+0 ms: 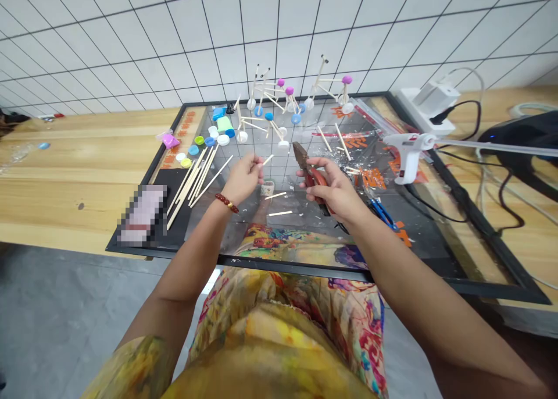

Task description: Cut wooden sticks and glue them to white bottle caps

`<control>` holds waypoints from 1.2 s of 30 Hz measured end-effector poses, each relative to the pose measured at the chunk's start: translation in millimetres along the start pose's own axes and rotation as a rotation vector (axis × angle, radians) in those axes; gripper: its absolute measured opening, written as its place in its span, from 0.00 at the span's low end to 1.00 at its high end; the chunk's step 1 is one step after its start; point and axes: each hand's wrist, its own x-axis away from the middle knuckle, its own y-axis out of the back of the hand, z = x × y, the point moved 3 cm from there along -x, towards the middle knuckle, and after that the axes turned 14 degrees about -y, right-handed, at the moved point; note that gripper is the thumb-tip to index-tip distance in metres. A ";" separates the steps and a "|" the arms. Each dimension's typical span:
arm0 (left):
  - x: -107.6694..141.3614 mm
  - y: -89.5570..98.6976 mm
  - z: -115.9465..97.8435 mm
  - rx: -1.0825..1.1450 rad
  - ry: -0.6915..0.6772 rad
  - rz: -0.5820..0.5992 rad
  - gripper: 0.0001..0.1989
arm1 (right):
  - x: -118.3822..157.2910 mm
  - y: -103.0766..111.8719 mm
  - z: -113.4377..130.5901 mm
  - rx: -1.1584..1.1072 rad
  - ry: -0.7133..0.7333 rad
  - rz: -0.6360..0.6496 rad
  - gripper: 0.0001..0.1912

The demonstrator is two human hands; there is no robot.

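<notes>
Between the fingertips of my left hand (243,178) is a short wooden stick (268,160), tilted up to the right. My right hand (332,188) is wrapped round the red handles of a pair of pliers (308,169), whose rusty jaws point away from me. The pliers and the stick are apart. Below my left hand stands a small patterned cup (267,188). Two cut stick pieces (279,213) lie on the glass nearby. Beyond the hands stand several small models (285,105) made of sticks, bottle caps and coloured balls.
Long wooden sticks (192,184) lie at left beside a blurred phone-like object (143,216). Several bottle caps (194,149) sit behind them. A white glue gun (408,155), blue-handled tool (382,213), power strip (418,117) and cables are at right. The black-framed glass board (296,266) covers the wooden table.
</notes>
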 end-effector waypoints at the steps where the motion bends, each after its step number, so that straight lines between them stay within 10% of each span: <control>1: 0.1 -3.6 -0.2 0.194 0.060 -0.021 0.08 | 0.6 -0.8 0.8 -0.035 -0.023 0.012 0.29; 7: 0.7 -9.6 -4.6 0.725 0.276 -0.086 0.11 | 1.9 3.3 4.8 -0.254 -0.262 0.232 0.12; 18: 5.7 -6.9 -6.1 0.272 0.192 0.029 0.06 | 1.1 8.8 9.2 -0.151 -0.201 0.231 0.12; 26: 3.9 -7.3 -6.9 0.713 0.374 0.052 0.10 | 7.1 1.2 7.1 0.176 -0.126 0.224 0.15; 36: 7.8 -9.7 -12.1 0.621 0.299 0.184 0.12 | 14.1 -2.0 10.0 0.550 -0.014 0.254 0.22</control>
